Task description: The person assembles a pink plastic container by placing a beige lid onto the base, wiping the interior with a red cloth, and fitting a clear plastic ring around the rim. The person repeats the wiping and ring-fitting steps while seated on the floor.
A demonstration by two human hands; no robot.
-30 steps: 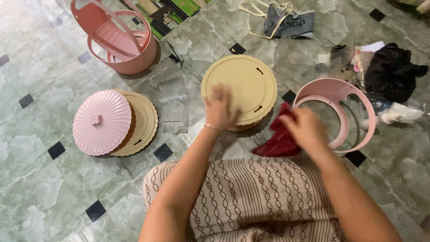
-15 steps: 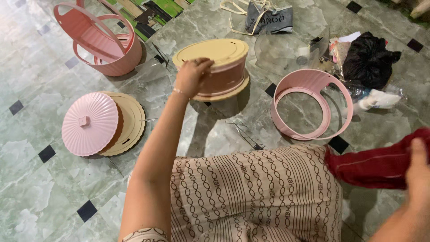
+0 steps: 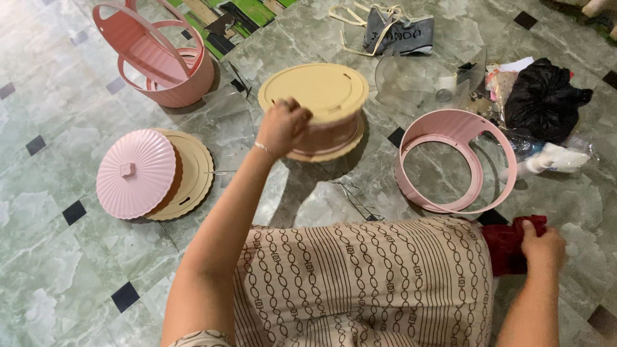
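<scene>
Green marble floor | round container (image 3: 319,112): yellow lid, pink wall, flat face up, no long axis, floor centre | left hand (image 3: 283,125) gripping its rim | right hand (image 3: 543,247) clutching red cloth (image 3: 504,244)

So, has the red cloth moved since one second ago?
Yes. The red cloth, in the right hand, went from beside the pink ring down to the right, past the knee.
</scene>
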